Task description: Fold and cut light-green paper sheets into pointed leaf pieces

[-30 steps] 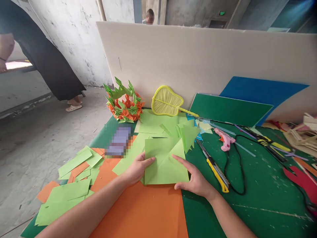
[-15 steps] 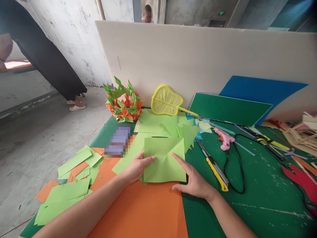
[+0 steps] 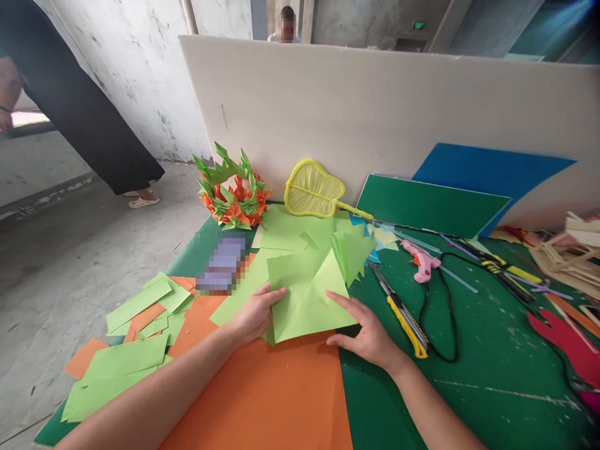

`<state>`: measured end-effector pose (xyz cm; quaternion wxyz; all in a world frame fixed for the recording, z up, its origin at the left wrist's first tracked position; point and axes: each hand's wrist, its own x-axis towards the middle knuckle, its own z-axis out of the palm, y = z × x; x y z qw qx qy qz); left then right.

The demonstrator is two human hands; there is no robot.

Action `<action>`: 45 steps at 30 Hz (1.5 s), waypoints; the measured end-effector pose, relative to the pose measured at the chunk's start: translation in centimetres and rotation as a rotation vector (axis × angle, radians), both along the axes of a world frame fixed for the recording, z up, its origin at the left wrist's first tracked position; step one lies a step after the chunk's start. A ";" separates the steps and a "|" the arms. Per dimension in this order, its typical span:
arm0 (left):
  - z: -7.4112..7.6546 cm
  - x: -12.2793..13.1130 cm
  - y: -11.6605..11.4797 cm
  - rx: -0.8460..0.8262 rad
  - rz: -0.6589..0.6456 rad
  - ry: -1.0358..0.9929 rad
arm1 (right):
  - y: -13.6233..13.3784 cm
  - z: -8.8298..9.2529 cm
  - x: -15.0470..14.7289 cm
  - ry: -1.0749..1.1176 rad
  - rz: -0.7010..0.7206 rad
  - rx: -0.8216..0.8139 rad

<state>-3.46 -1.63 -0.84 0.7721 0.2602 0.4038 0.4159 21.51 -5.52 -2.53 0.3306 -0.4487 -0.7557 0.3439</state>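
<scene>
A square sheet of light green paper (image 3: 300,306) with creases across it is raised a little over the orange paper. My left hand (image 3: 255,312) pinches its left edge, thumb on top and the other fingers underneath. At the right side my right hand (image 3: 370,328) is open, its index fingertip touching the sheet's face and its thumb spread apart below the lower edge. Just behind the sheet lie folded green paper pieces (image 3: 354,250) and flat green paper (image 3: 295,228). A large orange sheet (image 3: 262,400) lies beneath.
Green and orange paper scraps (image 3: 126,359) lie at left, near a blurred-out phone-like object (image 3: 222,265). A paper wreath-like ring (image 3: 234,200) and yellow fan (image 3: 314,187) stand behind. Rightward are a utility knife (image 3: 405,325), pink glue gun (image 3: 424,261) and its cord. A person stands far left.
The green sheet's right side has bent and tilted, its upper right corner dropping toward my right hand. My left hand keeps its pinch. The view has shifted slightly.
</scene>
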 end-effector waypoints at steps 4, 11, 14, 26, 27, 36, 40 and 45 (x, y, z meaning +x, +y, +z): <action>0.1 0.0 -0.1 -0.039 -0.030 0.025 | 0.0 0.0 0.0 0.160 -0.001 -0.040; 0.8 0.3 -0.7 -0.041 -0.101 0.026 | -0.2 0.0 0.3 0.216 -0.044 -0.033; 0.8 0.4 -0.8 -0.042 -0.109 0.024 | -0.3 -0.2 0.3 0.235 -0.084 -0.027; 1.0 0.3 -1.0 -0.022 -0.151 0.027 | -0.4 -0.3 0.1 0.290 -0.044 0.081; 1.1 0.3 -1.0 -0.022 -0.156 0.027 | -0.4 -0.3 0.1 0.305 -0.042 0.072; 1.1 0.2 -1.2 -0.009 -0.187 0.007 | -0.1 0.0 0.1 0.207 -0.091 0.118; 0.4 0.3 -1.0 0.002 -0.159 -0.007 | 0.1 0.1 0.2 0.298 -0.168 0.086; 0.8 0.4 -1.1 0.014 -0.170 -0.004 | 0.2 0.1 0.3 0.395 -0.186 0.047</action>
